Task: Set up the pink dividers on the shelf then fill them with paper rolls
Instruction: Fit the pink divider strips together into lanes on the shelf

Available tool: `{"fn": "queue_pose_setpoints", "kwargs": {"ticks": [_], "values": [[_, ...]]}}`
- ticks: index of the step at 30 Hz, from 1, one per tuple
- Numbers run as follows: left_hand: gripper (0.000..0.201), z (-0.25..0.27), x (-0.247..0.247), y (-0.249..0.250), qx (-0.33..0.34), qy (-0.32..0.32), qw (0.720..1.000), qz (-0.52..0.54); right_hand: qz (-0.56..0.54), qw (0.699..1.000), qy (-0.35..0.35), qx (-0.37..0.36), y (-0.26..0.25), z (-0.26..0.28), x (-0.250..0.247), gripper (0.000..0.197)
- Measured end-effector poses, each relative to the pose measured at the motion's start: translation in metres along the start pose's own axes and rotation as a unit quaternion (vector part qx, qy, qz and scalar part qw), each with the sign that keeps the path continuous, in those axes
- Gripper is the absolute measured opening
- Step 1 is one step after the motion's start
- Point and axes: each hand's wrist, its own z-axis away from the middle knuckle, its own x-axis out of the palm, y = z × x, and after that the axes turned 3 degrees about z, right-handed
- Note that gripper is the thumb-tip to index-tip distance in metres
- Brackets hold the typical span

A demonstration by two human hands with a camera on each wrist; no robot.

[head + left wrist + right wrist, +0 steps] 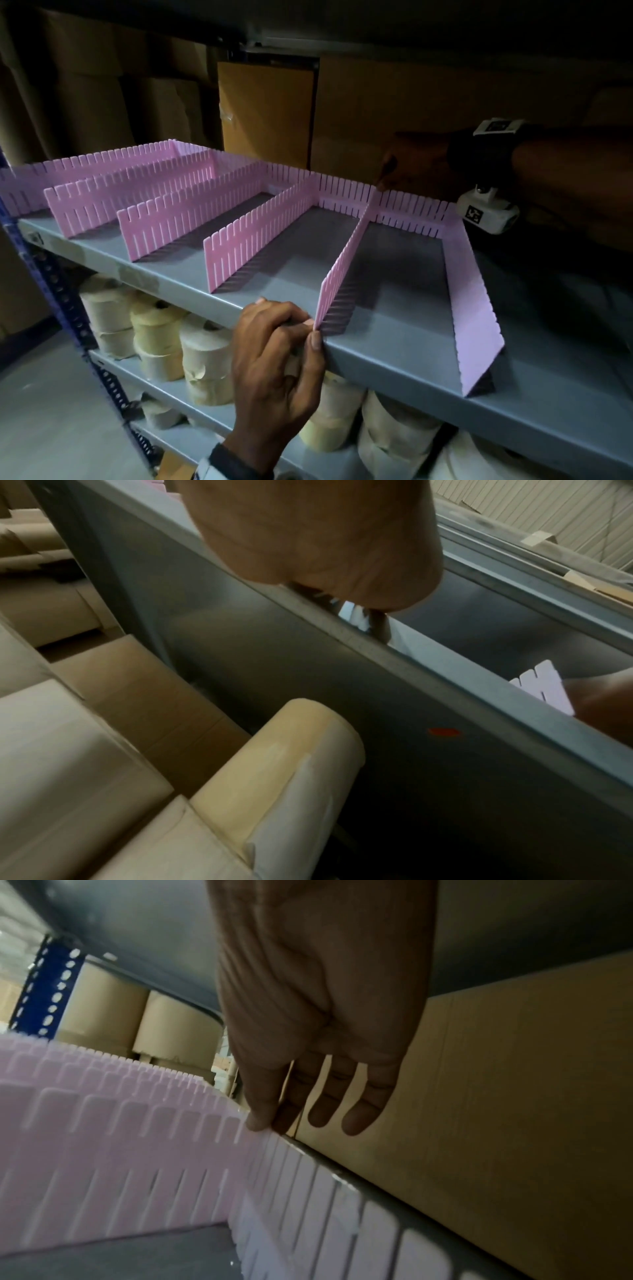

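Several pink dividers (219,202) stand upright on the grey shelf (394,346), running front to back and joined to a long pink strip (346,192) along the rear edge. The left hand (274,363) pinches the front end of one divider (346,253) at the shelf's front lip. The right hand (322,1015) reaches to the back, fingertips on that divider's far end, fingers mostly straight. Open lanes lie between dividers. Paper rolls (202,356) sit on the shelf below.

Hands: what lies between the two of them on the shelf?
In the head view, one pink divider spans from the left hand at the front to the right hand at the back.
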Motion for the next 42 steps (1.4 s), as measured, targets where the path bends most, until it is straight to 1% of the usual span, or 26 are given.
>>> {"fn": "queue_pose_setpoints", "kwargs": {"ticks": [4, 6, 13, 18, 22, 27, 30, 32, 34, 35, 37, 39, 40, 42], "values": [[0.008, 0.002, -0.001, -0.004, 0.012, -0.003, 1.000, 0.005, 0.023, 0.999, -0.007, 0.021, -0.008, 0.000, -0.004, 0.027], [0.008, 0.003, 0.001, -0.007, 0.019, 0.004, 1.000, 0.007, 0.032, 0.999, 0.005, 0.030, -0.011, 0.002, -0.008, 0.029], [0.007, 0.010, 0.009, -0.014, 0.024, 0.019, 0.999, 0.018, 0.028, 0.999, 0.010, 0.027, -0.020, 0.011, -0.002, 0.029], [0.008, 0.008, 0.010, -0.012, 0.033, 0.023, 0.999, 0.012, 0.055, 0.997, -0.018, 0.050, -0.033, 0.023, -0.015, 0.036], [0.011, 0.008, 0.010, -0.014, 0.033, 0.020, 0.999, 0.007, 0.049, 0.996, 0.004, 0.072, -0.028, 0.038, -0.032, 0.037], [0.012, 0.004, 0.006, -0.009, 0.022, 0.020, 1.000, -0.007, 0.029, 0.996, 0.037, 0.072, -0.006, 0.073, -0.043, 0.033], [0.017, -0.003, -0.001, 0.001, -0.004, 0.001, 1.000, -0.005, 0.016, 0.996, 0.050, 0.077, 0.013, 0.093, -0.039, 0.031], [0.024, -0.008, -0.006, 0.010, -0.048, -0.009, 0.999, -0.005, 0.001, 0.995, 0.054, 0.078, 0.025, 0.104, -0.031, 0.029], [0.025, -0.014, -0.012, 0.022, -0.101, 0.003, 0.995, 0.007, -0.006, 0.995, 0.052, 0.081, 0.035, 0.112, -0.020, 0.028], [0.025, -0.016, -0.015, 0.029, -0.115, 0.019, 0.993, 0.009, -0.008, 0.995, 0.049, 0.081, 0.039, 0.114, -0.014, 0.028], [0.025, -0.021, -0.017, 0.048, -0.102, 0.055, 0.993, -0.010, -0.011, 0.996, 0.045, 0.071, 0.045, 0.119, -0.003, 0.028], [0.026, -0.024, -0.011, 0.069, -0.059, 0.059, 0.996, -0.014, -0.005, 0.997, 0.041, 0.062, 0.050, 0.120, 0.007, 0.027], [0.027, -0.024, -0.005, 0.079, -0.045, 0.041, 0.998, 0.000, -0.003, 0.997, 0.037, 0.063, 0.052, 0.119, 0.012, 0.026], [0.026, -0.023, 0.012, 0.094, -0.038, -0.016, 0.998, 0.038, -0.006, 0.997, 0.041, 0.065, 0.055, 0.119, 0.018, 0.026]]}}
